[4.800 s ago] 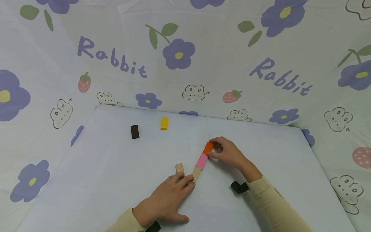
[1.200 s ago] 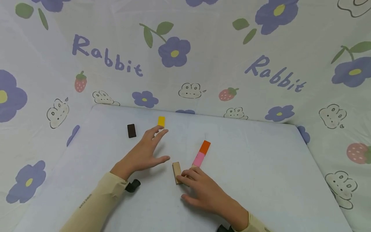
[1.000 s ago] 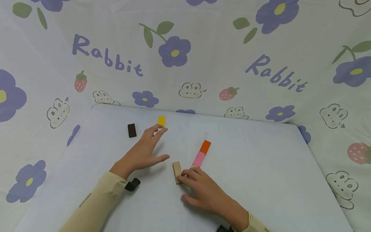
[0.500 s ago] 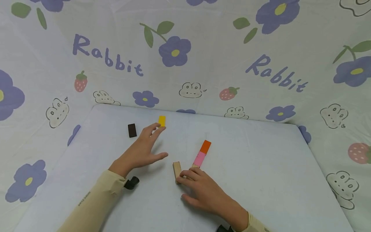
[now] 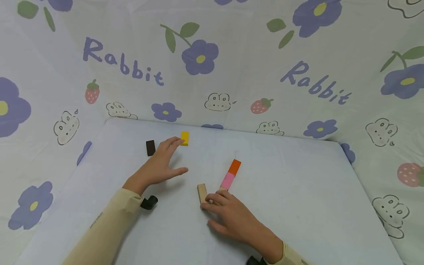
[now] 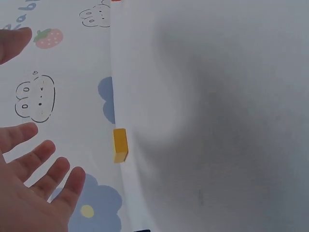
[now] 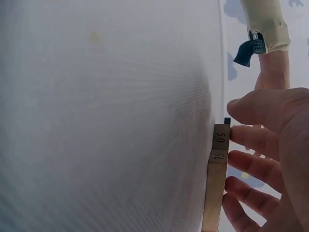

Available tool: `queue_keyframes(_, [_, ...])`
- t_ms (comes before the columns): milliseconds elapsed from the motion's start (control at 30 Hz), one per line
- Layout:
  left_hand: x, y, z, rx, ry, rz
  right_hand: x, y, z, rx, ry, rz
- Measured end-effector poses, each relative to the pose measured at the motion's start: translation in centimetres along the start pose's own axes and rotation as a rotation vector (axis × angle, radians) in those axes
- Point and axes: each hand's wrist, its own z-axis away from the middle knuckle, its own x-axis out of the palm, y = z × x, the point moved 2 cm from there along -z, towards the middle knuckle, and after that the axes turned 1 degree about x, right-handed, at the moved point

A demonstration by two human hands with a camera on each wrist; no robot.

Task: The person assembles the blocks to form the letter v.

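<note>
In the head view my left hand (image 5: 155,167) is spread above the table, fingertips by the yellow block (image 5: 185,138) and the dark brown block (image 5: 150,148) beside its knuckles. The left wrist view shows this hand (image 6: 29,193) holding nothing, apart from the yellow block (image 6: 120,145). My right hand (image 5: 236,219) rests its fingertips at the wooden blocks (image 5: 202,193), partly covering them. A pink block (image 5: 227,181) and an orange block (image 5: 235,167) run end to end in a slanted line from there. In the right wrist view, fingers (image 7: 256,164) touch wooden blocks (image 7: 216,188), two bearing numbers.
A white-covered table (image 5: 298,198) extends around the blocks. Behind it hangs a cloth (image 5: 245,73) printed with flowers, rabbits and strawberries. Small black cameras (image 5: 149,202) are worn at the wrists.
Earlier the right hand held the orange block and the left lay on the wooden blocks. Since then the right has moved onto those, and the left toward the yellow block, lately drifting slightly left and back.
</note>
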Motion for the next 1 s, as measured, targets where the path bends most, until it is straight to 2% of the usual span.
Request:
queue_keyframes(233, [-0.7,-1.1,-0.6,-0.047,-0.009,0.059,0.1,0.0,0.1,0.002,-0.004,0.001])
queue_keyframes(400, [-1.4,-1.4,-1.5,-0.072,-0.014,0.119,0.2,0.1,0.1,0.013,0.001,0.005])
queue_keyframes(700, [-2.4,-1.6,-3.2,-0.1,-0.023,0.134,0.2,0.1,0.2,0.024,0.017,-0.025])
queue_keyframes(1000, [-2.6,-2.5,-4.5,-0.117,-0.042,0.132,0.4,0.1,0.3,0.021,0.028,-0.034])
